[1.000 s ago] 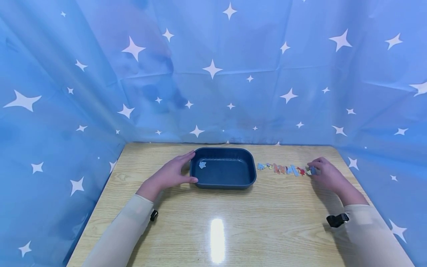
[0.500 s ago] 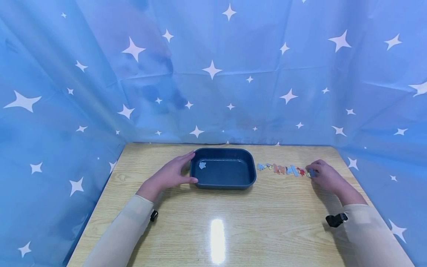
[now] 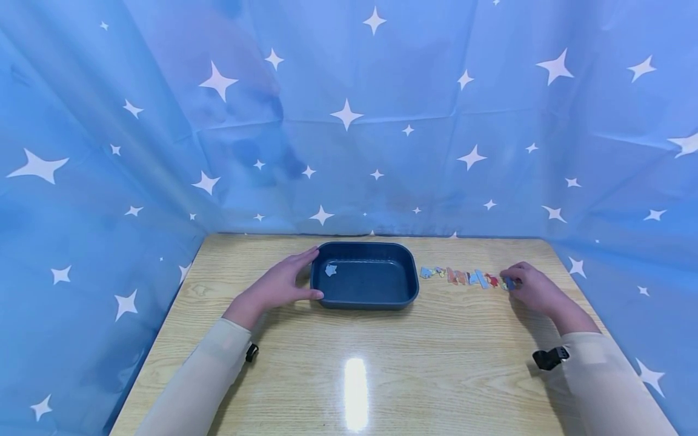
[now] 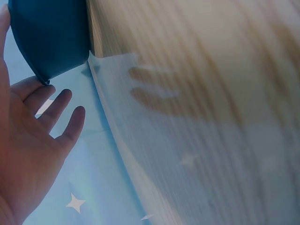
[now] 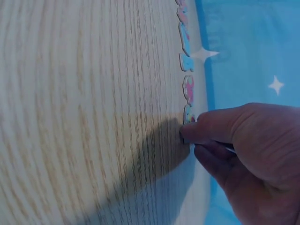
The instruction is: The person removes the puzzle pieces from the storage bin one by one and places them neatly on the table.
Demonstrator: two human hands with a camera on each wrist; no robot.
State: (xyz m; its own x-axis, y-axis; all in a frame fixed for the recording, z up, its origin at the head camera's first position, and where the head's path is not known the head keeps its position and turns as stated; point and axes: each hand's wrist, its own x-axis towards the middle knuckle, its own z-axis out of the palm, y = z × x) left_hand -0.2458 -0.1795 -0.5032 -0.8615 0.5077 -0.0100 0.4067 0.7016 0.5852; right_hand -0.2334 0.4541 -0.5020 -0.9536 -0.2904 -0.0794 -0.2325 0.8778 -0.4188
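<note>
In the head view, a dark blue rectangular tray (image 3: 365, 306) sits toward the back of the wooden table. My left hand (image 3: 280, 281) is spread at its left end, thumb by the near corner and index finger by the far one. The left wrist view shows relaxed fingers, with fingertips at the tray's rim (image 4: 47, 80). One pale blue puzzle piece (image 3: 331, 270) lies inside the tray, at its left. To the right, my right hand (image 3: 531, 287) pinches a blue puzzle piece (image 3: 510, 283) at the end of a row. Thumb and fingers (image 5: 197, 133) partly cover it.
Several small flat printed pieces form a row right of the tray: blue ones (image 3: 427, 272), orange ones (image 3: 452, 275) and a red one (image 3: 492, 280). A blue curtain with white stars (image 3: 349, 181) surrounds the table's back and sides. Light reflects off the tabletop (image 3: 436, 363) in front.
My right hand has shifted very slightly left at the end of the row, its fingertips drawing closer together on the piece. The left hand and the tray have stayed put.
</note>
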